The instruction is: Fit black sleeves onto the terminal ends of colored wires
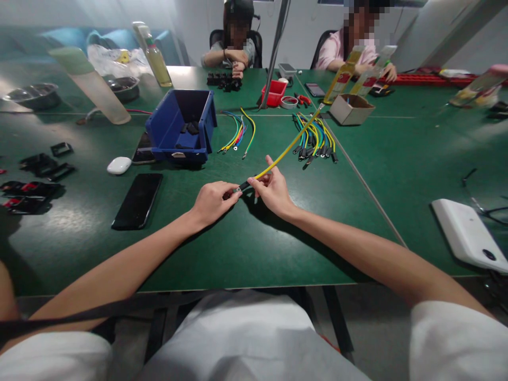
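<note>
A yellow wire (294, 142) runs from between my hands up to the right, a ring terminal at its far end. Black sleeving (246, 184) covers its near end. My left hand (214, 202) pinches the metal terminal (238, 189) at that near tip. Thumb and fingers of my right hand (274, 191) grip the wire beside the sleeving, with the index finger pointing away. Beyond my right hand lies a bundle of coloured wires (315, 138), many with black sleeved ends. Several loose wires (239, 132) rest further left, next to a blue bin (180, 127) with small black pieces inside.
Left of my hands are a black phone (137, 201), a white case (119, 165) and black plastic parts (42, 168). A white power bank (470, 234) lies at right. A metal pole (273, 55), cardboard box (351, 109) and bottles (343, 74) stand ahead. Two people sit opposite.
</note>
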Available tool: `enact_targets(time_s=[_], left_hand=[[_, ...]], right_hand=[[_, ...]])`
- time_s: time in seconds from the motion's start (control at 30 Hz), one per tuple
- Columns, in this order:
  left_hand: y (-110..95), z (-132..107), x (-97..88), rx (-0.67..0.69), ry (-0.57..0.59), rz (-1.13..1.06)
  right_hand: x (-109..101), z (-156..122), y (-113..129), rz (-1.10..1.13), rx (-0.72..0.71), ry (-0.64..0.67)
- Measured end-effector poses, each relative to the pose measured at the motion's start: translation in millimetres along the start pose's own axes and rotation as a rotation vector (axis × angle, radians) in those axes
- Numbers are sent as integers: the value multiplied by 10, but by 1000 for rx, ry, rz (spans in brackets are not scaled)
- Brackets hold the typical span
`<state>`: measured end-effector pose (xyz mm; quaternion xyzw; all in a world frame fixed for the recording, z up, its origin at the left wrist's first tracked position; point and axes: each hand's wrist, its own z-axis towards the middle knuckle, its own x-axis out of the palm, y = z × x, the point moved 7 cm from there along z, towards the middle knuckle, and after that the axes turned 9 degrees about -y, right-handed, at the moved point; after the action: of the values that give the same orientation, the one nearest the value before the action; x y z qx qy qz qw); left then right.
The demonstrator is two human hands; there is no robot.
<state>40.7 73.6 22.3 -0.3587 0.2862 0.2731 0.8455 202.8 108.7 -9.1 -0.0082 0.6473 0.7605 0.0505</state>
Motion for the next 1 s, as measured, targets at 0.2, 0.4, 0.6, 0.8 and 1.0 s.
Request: enact_targets(time_s=[0.2, 0.4, 0.6, 0.8, 1.0], left_hand=[[22, -8, 34, -7, 27, -13], [6, -14, 54, 12, 58, -1], [-4, -9, 65, 20, 96, -2], [6, -10, 78, 44, 92, -5], [24, -7, 87, 49, 98, -8]], right_hand=[[4, -6, 25, -15, -16, -5], [19, 4, 21, -11, -25, 1], [24, 25, -3, -8, -56, -7], [28, 12, 6, -38, -63, -8], [27, -4, 37, -74, -82, -14]])
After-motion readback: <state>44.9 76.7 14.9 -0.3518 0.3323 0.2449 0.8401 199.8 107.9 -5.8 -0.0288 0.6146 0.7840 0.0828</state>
